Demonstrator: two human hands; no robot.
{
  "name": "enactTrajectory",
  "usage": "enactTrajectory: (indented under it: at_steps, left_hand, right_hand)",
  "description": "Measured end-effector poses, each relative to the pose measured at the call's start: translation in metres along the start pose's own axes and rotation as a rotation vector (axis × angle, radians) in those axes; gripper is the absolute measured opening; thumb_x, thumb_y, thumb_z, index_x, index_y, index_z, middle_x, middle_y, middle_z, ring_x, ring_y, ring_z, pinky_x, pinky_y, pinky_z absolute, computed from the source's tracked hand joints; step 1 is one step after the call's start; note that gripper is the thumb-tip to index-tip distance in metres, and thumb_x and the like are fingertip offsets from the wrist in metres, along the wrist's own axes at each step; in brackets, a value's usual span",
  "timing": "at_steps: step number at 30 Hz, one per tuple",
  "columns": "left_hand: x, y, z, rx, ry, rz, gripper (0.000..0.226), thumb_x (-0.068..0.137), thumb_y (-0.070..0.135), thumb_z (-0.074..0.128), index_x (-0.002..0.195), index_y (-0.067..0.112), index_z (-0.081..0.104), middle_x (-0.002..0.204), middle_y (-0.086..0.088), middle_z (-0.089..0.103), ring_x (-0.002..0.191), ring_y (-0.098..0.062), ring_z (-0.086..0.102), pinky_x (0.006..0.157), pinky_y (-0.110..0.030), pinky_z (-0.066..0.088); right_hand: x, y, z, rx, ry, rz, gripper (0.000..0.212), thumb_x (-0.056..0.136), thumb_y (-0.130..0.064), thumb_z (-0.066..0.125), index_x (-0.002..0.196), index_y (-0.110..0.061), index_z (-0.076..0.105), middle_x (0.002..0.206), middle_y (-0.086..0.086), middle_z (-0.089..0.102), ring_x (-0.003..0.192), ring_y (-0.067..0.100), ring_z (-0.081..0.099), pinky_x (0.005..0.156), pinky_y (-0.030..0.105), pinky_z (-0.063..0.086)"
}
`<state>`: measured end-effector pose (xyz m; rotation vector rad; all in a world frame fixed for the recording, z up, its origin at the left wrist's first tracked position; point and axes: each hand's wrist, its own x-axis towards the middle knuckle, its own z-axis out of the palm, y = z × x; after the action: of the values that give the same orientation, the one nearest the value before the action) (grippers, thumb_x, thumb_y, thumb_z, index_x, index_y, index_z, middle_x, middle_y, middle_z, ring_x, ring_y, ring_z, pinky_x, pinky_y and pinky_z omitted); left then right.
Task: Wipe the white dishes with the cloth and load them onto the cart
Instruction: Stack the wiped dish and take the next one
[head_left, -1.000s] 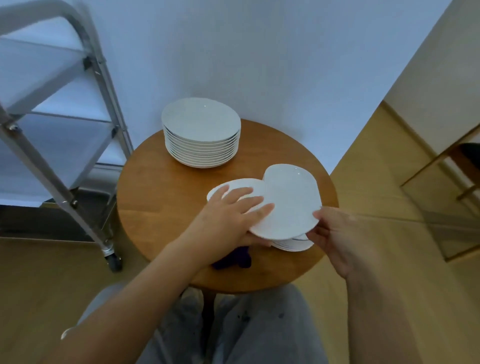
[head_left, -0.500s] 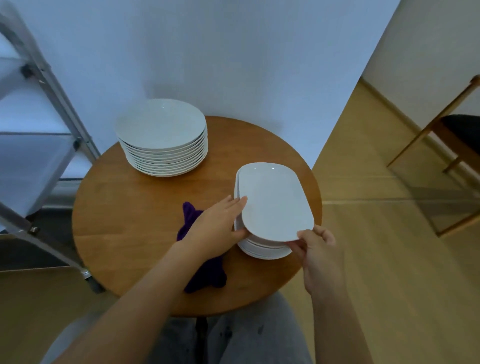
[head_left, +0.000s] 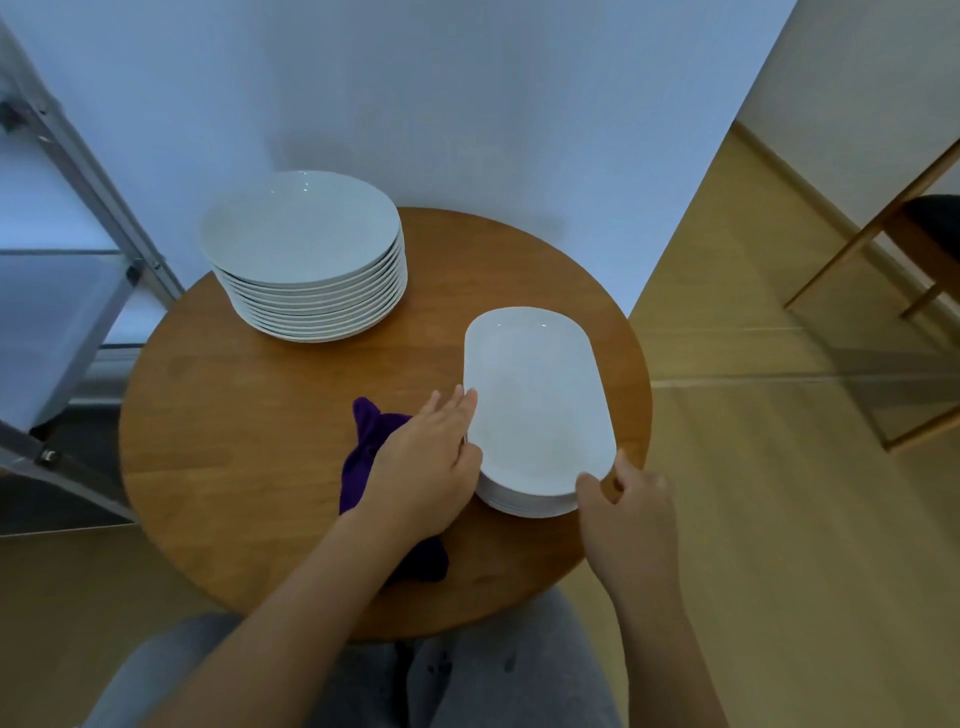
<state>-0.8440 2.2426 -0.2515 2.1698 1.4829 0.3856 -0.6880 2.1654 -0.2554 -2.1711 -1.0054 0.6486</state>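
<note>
Taking the stack of oval dishes as the landmark, everything nearest the person lies just at its near end. The right hand sits at the stack's near right rim, its fingers loosely curled with the tips at the edge of the top dish; whether they pinch the rim or only touch it I cannot tell. The left hand lies against the stack's left side, fingers fairly straight and together, fingertips touching the rim and the thumb tucked close to the lower dishes, holding nothing that shows. Under and behind that wrist, just left of the stack, the purple cloth lies crumpled on the round wooden counter.

These dishes look like glazed ceramic: stiff, smooth, probably slippery, and liable to chip if knocked together. A single one should be light enough for one hand, while the whole stack would be heavy and awkward. The sound hold, I judge, is on the raised rim at the two long sides or the near end, thumb above and fingers below, lifting straight up so it does not scrape the dish beneath. The cloth is soft and limp and can be bunched anywhere.

Farther back and to the left of the oval stack stands a taller stack of round dishes, well apart from it. Beyond that, at the far left, is the metal cart, its shelves blurred.
</note>
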Motion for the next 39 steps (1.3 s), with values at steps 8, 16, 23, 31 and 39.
enactTrajectory:
  at_steps: [8, 16, 23, 31, 39]
  left_hand:
    - [0.074, -0.002, -0.003, -0.450, 0.091, -0.158, 0.052, 0.094, 0.035, 0.048, 0.143, 0.026, 0.034, 0.144, 0.006, 0.043, 0.125, -0.007, 0.040, 0.097, -0.026, 0.034]
    - [0.166, -0.010, -0.005, -0.795, -0.322, -0.473, 0.037, 0.091, 0.049, 0.049, 0.123, 0.030, 0.055, 0.125, 0.008, 0.058, 0.115, -0.011, 0.052, 0.101, -0.032, 0.038]
    - [0.149, -0.019, -0.010, -0.880, -0.252, -0.591, 0.011, 0.093, 0.042, 0.050, 0.089, 0.040, 0.060, 0.077, 0.031, 0.056, 0.076, 0.010, 0.052, 0.071, -0.019, 0.041]
    - [0.108, -0.037, -0.022, -1.051, -0.043, -0.846, 0.017, 0.095, 0.026, 0.049, 0.111, 0.029, 0.055, 0.106, 0.011, 0.062, 0.102, -0.011, 0.058, 0.088, -0.033, 0.048]
    - [0.119, -0.035, -0.037, -1.077, -0.085, -0.942, 0.040, 0.093, 0.039, 0.050, 0.132, 0.029, 0.045, 0.102, 0.019, 0.056, 0.100, -0.009, 0.055, 0.094, -0.038, 0.045]
  right_hand:
    - [-0.001, 0.002, 0.028, 0.730, -0.061, 0.372, 0.018, 0.082, -0.049, 0.058, 0.095, -0.041, 0.049, 0.105, -0.020, 0.057, 0.098, 0.006, 0.055, 0.085, 0.034, 0.049]
    - [0.007, -0.011, 0.049, 0.661, 0.177, 0.382, 0.016, 0.097, -0.030, 0.045, 0.086, -0.040, 0.052, 0.076, -0.035, 0.056, 0.073, -0.025, 0.053, 0.053, -0.002, 0.039]
    - [0.036, -0.009, 0.027, 0.504, 0.030, 0.436, 0.012, 0.096, -0.038, 0.044, 0.105, -0.035, 0.052, 0.097, -0.018, 0.060, 0.085, -0.006, 0.057, 0.066, 0.011, 0.044]
    - [0.151, -0.043, 0.004, 0.377, -0.249, 0.354, 0.017, 0.092, -0.035, 0.057, 0.107, -0.029, 0.059, 0.096, -0.016, 0.063, 0.078, -0.003, 0.063, 0.059, 0.014, 0.048]
    - [0.166, -0.063, 0.008, 0.426, -0.219, 0.449, 0.027, 0.092, -0.052, 0.047, 0.095, -0.031, 0.063, 0.090, -0.015, 0.064, 0.084, 0.004, 0.061, 0.070, 0.026, 0.047]
